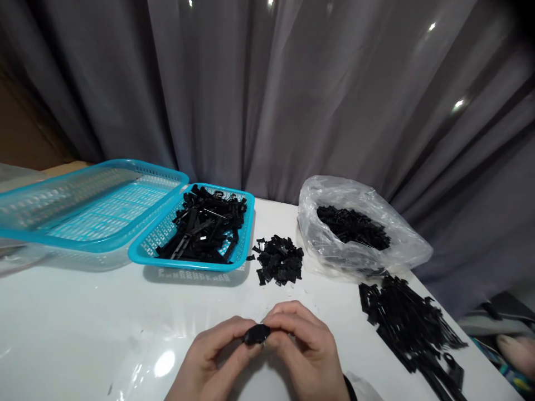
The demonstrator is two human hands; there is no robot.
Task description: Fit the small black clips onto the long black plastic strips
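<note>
A small black plastic piece (256,334) is pinched between both hands above the near middle of the table. My left hand (217,353) is closed on its left end with thumb and forefinger. On the right end, the thumb and fingers of my right hand (303,348) press together. The fingertips hide the piece's ends, so its full shape does not show. Just beyond the hands lies a pile of small black plastic parts (279,259). Long black plastic strips (413,323) are heaped to the right of my right hand.
A blue basket (137,253) holds many long black parts. Left of it sits a larger blue basket (112,243). At the back right, a clear plastic bag (326,245) contains more black pieces. Grey curtains (267,100) hang behind the white table (83,317). Part of another person's hand (518,352) shows at far right.
</note>
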